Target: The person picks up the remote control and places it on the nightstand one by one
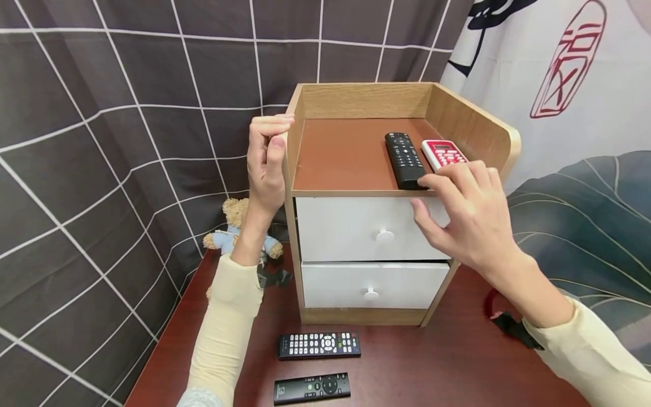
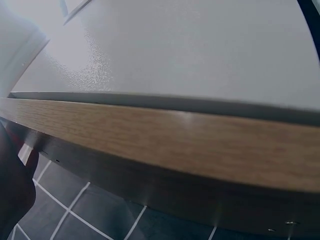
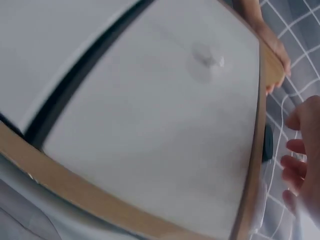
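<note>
My left hand [image 1: 267,164] grips the left side wall of the small wooden cabinet [image 1: 366,100], its fingers bent over the edge. Near the front edge of the brown top, my right hand [image 1: 470,212] hovers with thumb and fingers apart, beside a black remote [image 1: 404,159]; whether a fingertip touches it I cannot tell. A red and white calculator [image 1: 443,152] lies right of that remote, its lower end hidden by the hand. The right wrist view shows my right hand [image 3: 305,150] with bent, spread fingers and the white upper drawer front [image 3: 165,110].
Two more black remotes, one with many buttons [image 1: 319,345] and one with a round pad [image 1: 312,388], lie on the dark red table [image 1: 396,367] before the cabinet. The lower drawer [image 1: 373,284] appears closed. A teddy bear [image 1: 224,240] sits behind my left forearm, near the grid-patterned curtain [image 1: 152,73].
</note>
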A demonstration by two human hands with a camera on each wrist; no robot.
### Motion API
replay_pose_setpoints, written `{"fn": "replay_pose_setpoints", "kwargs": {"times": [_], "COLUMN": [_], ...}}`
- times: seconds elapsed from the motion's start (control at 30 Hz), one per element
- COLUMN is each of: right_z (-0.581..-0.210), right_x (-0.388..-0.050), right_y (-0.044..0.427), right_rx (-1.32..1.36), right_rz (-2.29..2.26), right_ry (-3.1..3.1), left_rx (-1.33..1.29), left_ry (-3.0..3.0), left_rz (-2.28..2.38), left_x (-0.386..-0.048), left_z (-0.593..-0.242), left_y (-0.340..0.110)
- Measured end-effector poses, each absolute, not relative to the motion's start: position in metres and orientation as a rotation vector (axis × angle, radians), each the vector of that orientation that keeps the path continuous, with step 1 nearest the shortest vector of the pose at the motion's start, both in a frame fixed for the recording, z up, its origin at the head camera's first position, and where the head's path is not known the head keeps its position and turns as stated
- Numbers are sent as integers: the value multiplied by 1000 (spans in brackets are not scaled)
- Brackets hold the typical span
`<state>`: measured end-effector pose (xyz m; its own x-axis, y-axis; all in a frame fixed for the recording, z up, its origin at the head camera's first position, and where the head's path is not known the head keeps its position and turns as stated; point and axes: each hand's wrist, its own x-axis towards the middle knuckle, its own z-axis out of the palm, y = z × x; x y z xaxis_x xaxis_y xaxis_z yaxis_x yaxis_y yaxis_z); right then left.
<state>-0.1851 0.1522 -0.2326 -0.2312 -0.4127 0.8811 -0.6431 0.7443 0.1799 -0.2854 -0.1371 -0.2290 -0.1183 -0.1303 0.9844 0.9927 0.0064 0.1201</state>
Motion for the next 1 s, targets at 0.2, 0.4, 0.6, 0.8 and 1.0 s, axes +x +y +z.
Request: {"fn": "replay_pose_setpoints", "kwargs": {"times": [0.2,0.4,0.6,0.8,1.0], "right_z": [-258,-298,-352,-415,-476], "right_x": [-176,-167,-160,-158,-158], "right_y": [138,132,122,117,122], "right_rx": [947,1079,1229,1327,1335], "right_rz": [330,318,384,380,372], "right_ry": [-1764,-1811,-1880,-2057,-2279], "left_rx": [-1047,-1051,-1048,-1027,-1063], "left_ry": [-1207,-1221,-1222,-1207,-1225], "left_rz": [-1351,-1367,-1354,-1345,-1343], "left_x": [-285,-285,-285,-283,-286], "left_z": [-229,-229,-228,-229,-230], "left_y": [-139,-137,-139,-144,-137]}}
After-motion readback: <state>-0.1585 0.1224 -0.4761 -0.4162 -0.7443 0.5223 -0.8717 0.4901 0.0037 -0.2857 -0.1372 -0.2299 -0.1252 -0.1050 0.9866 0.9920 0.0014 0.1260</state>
